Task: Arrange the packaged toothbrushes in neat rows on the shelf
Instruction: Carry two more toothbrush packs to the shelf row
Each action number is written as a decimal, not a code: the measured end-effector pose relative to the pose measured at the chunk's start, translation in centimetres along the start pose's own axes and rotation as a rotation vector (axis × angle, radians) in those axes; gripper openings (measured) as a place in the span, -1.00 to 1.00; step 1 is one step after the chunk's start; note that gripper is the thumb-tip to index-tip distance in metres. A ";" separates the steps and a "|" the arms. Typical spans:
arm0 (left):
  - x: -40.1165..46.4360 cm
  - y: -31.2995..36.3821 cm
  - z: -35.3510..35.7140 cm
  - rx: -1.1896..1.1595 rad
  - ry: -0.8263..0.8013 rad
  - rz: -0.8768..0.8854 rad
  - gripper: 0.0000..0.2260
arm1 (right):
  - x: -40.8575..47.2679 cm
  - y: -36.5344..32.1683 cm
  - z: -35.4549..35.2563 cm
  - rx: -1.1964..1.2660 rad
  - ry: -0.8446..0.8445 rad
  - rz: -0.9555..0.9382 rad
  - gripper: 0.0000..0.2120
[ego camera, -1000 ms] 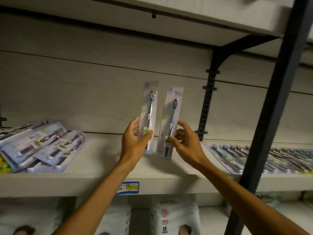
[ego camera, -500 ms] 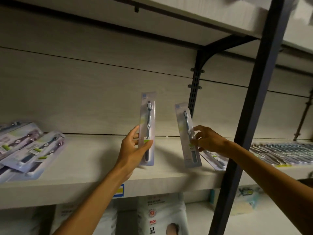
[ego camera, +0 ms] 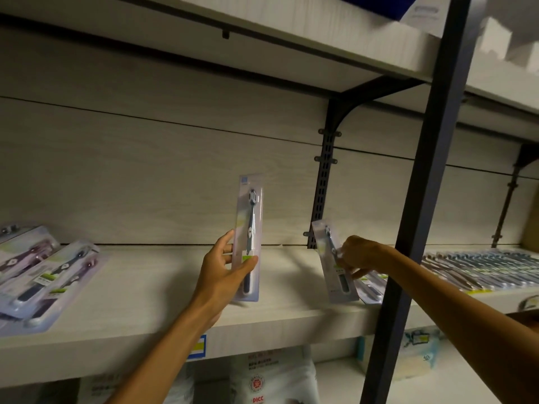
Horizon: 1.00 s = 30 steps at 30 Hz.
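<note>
Dim shop aisle, pale wood-grain shelf board (ego camera: pixel 140 304) with matching back panels and dark metal uprights (ego camera: pixel 417 199). The left hand (ego camera: pixel 221 275) pinches a clear blister-packed grey toothbrush (ego camera: pixel 250 228), upright over the shelf. The right hand (ego camera: pixel 360 256) is clamped on a second tilted clear toothbrush pack (ego camera: pixel 329 252), its bottom edge near the board. Left of the left-hand grip sits a loose heap of packs (ego camera: pixel 49 272); right of the right-hand grip, a flat row of packs (ego camera: pixel 481 269).
</note>
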State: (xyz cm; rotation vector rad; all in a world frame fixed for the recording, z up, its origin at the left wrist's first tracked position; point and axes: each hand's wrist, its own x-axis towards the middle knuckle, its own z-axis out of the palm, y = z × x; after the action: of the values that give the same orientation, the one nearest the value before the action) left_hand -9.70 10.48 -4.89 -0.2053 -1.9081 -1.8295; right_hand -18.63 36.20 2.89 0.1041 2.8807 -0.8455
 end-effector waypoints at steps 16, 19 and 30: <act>-0.2 0.3 0.0 0.002 -0.048 -0.014 -0.42 | 1.3 1.2 1.4 -0.296 0.013 0.006 -0.63; -0.3 0.3 0.0 -0.002 -0.050 -0.017 -0.42 | 1.3 1.5 1.5 -0.457 0.046 -0.038 -0.61; -0.1 0.1 0.0 -0.024 -0.084 -0.025 -0.41 | 0.6 2.3 1.9 -0.593 0.101 -0.143 -0.60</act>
State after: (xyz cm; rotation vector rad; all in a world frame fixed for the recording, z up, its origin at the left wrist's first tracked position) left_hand -9.54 10.56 -4.83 -0.2723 -1.9539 -1.8889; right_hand -18.81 37.16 0.01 -0.1270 3.1226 0.0266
